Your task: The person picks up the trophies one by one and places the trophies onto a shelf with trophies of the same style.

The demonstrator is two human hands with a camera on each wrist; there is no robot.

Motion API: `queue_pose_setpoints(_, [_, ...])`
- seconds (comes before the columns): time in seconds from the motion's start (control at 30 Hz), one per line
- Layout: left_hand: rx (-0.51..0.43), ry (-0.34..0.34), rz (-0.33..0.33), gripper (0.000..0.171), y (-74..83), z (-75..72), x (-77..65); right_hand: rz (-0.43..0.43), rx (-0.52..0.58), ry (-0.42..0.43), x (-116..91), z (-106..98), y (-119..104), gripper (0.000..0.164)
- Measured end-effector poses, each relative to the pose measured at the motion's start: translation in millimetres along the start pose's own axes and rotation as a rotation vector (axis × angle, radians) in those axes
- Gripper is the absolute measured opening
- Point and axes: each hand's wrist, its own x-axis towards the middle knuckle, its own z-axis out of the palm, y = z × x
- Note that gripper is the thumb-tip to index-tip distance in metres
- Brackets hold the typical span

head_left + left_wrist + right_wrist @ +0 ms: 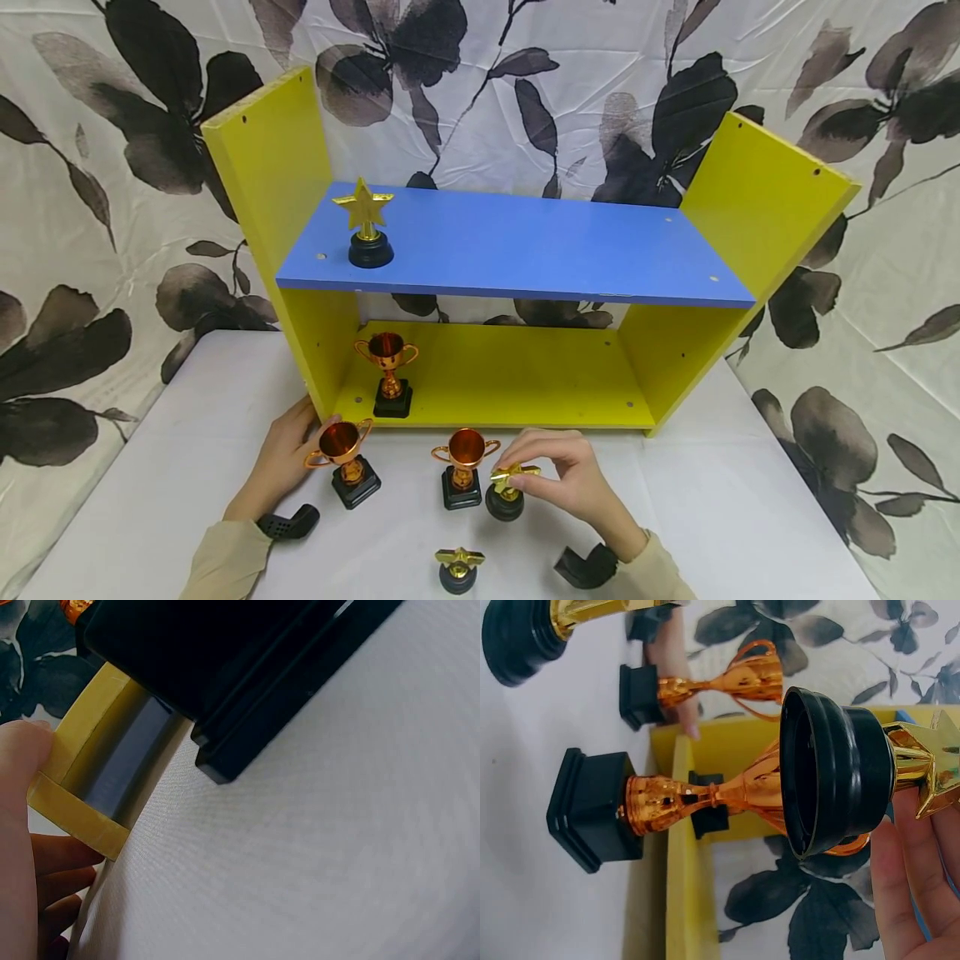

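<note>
My right hand [558, 471] pinches a gold star trophy [505, 493] by its star. The hollow underside of its round black base [836, 772] shows in the right wrist view, so it is lifted off the table. Just left of it stands a bronze two-handled cup trophy [463, 458] on a square black base. My left hand [281, 450] holds the lower front corner of the shelf's yellow left side panel [288, 333], thumb on one side and fingers on the other. Another bronze cup trophy [345, 454] stands in front of that hand.
A second gold star trophy [459, 571] stands at the table's near side. On the blue shelf board [525, 242] a star trophy [367, 225] stands at left; below it, a bronze cup [388, 375] stands on the yellow bottom board [517, 375]. Floral cloth [480, 83] hangs behind.
</note>
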Motion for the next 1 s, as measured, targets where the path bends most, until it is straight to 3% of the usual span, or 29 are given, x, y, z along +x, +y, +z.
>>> queue_pose_setpoints(0.53, [-0.007, 0.003, 0.007, 0.056, 1.6, -0.6, -1.1, 0.009, -0.014, -0.006, 9, 2, 0, 0.034])
queue_pose_setpoints(1.0, [-0.002, 0.008, 0.018, 0.052, -0.1, -0.4, -1.6, -0.026, -0.003, -0.003, 19, 4, -7, 0.024])
